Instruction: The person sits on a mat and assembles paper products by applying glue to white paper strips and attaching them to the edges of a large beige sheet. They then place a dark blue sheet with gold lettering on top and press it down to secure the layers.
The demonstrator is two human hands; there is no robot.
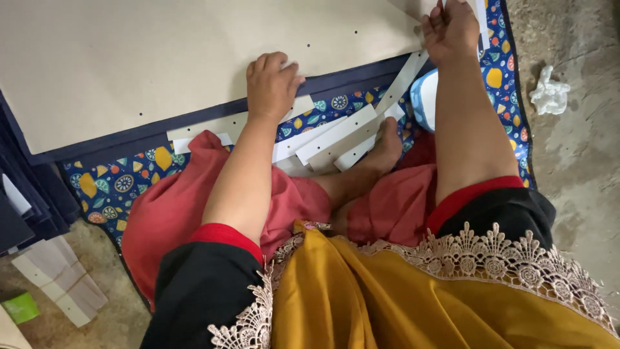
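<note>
A large beige paper pattern sheet (161,58) lies over dark navy fabric (129,132) on a patterned mat (129,184). My left hand (271,84) presses palm down on the sheet's lower edge, fingers curled. Farther right, my right hand (450,27) rests on the sheet's right corner, fingers bent; whether it grips anything I cannot tell. Several white card strips (336,132) lie on the mat between my arms, near my bare foot (385,147).
A blue-and-white object (423,97) sits partly hidden behind my right forearm. Crumpled white paper (549,90) lies on the concrete floor at right. Folded dark fabric (26,207), pale card pieces (58,278) and a green item (19,307) are at left.
</note>
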